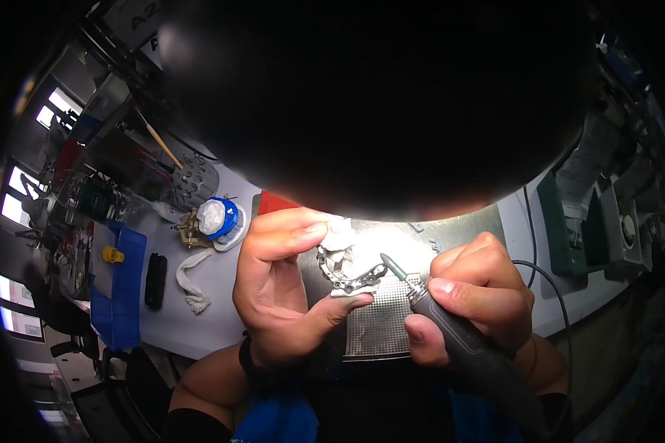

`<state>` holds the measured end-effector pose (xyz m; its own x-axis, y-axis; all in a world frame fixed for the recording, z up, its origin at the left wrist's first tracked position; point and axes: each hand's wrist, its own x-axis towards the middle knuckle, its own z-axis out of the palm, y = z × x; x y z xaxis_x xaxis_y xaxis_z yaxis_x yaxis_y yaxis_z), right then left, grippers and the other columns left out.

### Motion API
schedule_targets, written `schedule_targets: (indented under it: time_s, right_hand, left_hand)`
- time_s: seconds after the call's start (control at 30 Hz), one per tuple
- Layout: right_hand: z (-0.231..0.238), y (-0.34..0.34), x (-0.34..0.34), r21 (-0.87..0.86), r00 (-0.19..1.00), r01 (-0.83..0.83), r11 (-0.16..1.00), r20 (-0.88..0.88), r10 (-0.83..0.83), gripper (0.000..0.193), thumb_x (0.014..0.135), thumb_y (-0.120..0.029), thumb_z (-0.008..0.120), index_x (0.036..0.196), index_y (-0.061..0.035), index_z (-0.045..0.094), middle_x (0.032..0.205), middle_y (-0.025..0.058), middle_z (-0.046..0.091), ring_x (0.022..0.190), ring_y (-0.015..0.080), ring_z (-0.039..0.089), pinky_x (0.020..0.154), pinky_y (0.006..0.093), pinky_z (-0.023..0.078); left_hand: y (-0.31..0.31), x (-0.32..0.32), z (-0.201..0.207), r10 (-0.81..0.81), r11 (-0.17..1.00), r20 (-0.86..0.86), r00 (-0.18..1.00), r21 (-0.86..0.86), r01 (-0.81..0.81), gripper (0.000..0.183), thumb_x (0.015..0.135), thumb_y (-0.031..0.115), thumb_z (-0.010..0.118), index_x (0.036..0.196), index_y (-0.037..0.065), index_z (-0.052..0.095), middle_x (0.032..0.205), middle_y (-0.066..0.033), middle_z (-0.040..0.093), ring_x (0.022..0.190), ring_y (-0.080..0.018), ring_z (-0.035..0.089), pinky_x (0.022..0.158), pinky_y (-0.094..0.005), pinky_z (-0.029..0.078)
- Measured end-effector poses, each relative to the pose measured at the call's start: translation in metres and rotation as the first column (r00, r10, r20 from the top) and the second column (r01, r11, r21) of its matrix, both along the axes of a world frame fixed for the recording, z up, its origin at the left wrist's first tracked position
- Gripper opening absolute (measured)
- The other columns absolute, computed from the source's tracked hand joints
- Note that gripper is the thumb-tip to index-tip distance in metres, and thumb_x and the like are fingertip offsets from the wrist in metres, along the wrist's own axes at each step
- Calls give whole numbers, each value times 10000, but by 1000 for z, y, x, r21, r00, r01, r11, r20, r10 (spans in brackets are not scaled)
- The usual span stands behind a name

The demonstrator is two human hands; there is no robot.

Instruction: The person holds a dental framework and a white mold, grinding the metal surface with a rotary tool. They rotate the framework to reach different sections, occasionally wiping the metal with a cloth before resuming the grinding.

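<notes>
My left hand [273,277] pinches a curved metal dental framework [360,282], shaped like an arch, between thumb and fingers. White pieces [338,235] show at the framework by my fingertips; I cannot tell whether they are cloth or part of it. Wrapped round a dark grey rotary handpiece [458,332] is my right hand [488,292], with the thumb along its front end. From the handpiece's nose sticks a green pointed polishing tip [396,264]. That tip is close to the right end of the framework; whether it touches is unclear.
Beneath my hands lies a metal sheet with a perforated grille [380,332]. To the left stand a blue-ringed plaster mount [222,218], a grey tool holder [194,181], a white cloth strip [190,280], a black case [155,280] and a blue tray [118,288]. A cord [561,295] runs right. A dark shape [391,96] covers the top.
</notes>
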<state>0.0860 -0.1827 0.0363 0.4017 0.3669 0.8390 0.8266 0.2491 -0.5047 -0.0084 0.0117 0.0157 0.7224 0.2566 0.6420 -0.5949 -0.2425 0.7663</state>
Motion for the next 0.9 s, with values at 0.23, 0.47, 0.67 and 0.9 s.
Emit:
schedule_targets:
  time_s: [0.23, 0.47, 0.67, 0.9]
  right_hand:
    - [0, 0, -1, 3, 1000, 8, 1000, -4, -8, 396, 703, -93, 900, 1017, -47, 664, 793, 63, 614, 670, 184, 580, 571, 298, 473]
    - [0, -1, -1, 2, 1000, 7, 1000, -9, -7, 396, 700, -91, 902, 1015, -47, 665, 795, 64, 617, 674, 184, 579, 566, 294, 474]
    - [0, -1, -2, -3, 1000, 1, 1000, -20, -1, 399, 697, -82, 903, 1017, -49, 666, 797, 63, 618, 681, 184, 580, 566, 294, 479]
    - [1, -4, -2, -19, 1000, -21, 1000, -22, 20, 396, 704, -82, 906, 1019, -51, 668, 817, 56, 619, 691, 182, 588, 586, 289, 490]
  left_hand:
    - [-1, 1, 1, 5, 1000, 1, 1000, 6, -5, 646, 705, -25, 895, 1243, -29, 538, 1262, -193, 549, 1167, -279, 591, 1026, -406, 496]
    - [-1, 1, 1, -12, 1000, 2, 1000, 7, 12, 644, 705, -24, 897, 1241, -26, 540, 1260, -194, 559, 1169, -281, 591, 1028, -408, 492]
    - [-1, 3, 1, -21, 1000, 18, 1000, 8, 21, 642, 703, -25, 897, 1237, -24, 543, 1257, -195, 564, 1174, -283, 590, 1027, -409, 492]
    - [0, 4, 0, -12, 999, 20, 1000, 38, 11, 636, 693, -43, 893, 1229, -23, 551, 1246, -195, 571, 1166, -287, 599, 1020, -408, 498]
